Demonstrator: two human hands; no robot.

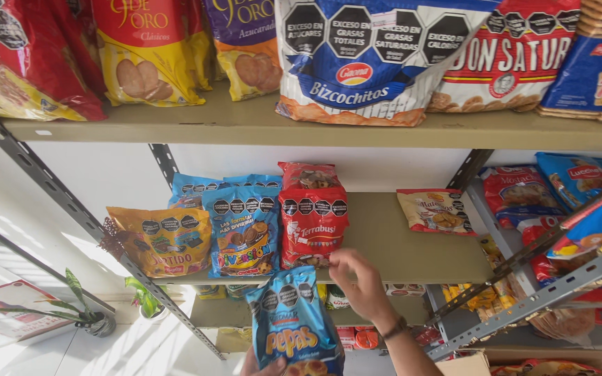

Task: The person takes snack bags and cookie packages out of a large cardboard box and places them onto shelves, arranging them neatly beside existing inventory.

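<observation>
My left hand [263, 365] shows only at the bottom edge, where it holds up a blue bag of biscuits [292, 320] in front of the shelf. My right hand [361, 280] reaches to the middle shelf [412, 244], its fingertips closed on the lower right corner of a red biscuit bag [313, 221] that stands upright. A dark band sits on that wrist. Left of the red bag stand a blue bag of assorted biscuits [244, 230] and a brown and yellow bag [161, 240].
A small beige biscuit packet [437, 210] lies further right on the middle shelf. Large snack bags crowd the top shelf [245, 122]. A second metal rack [545, 292] with more packets stands at the right. A potted plant [85, 313] sits on the floor to the left.
</observation>
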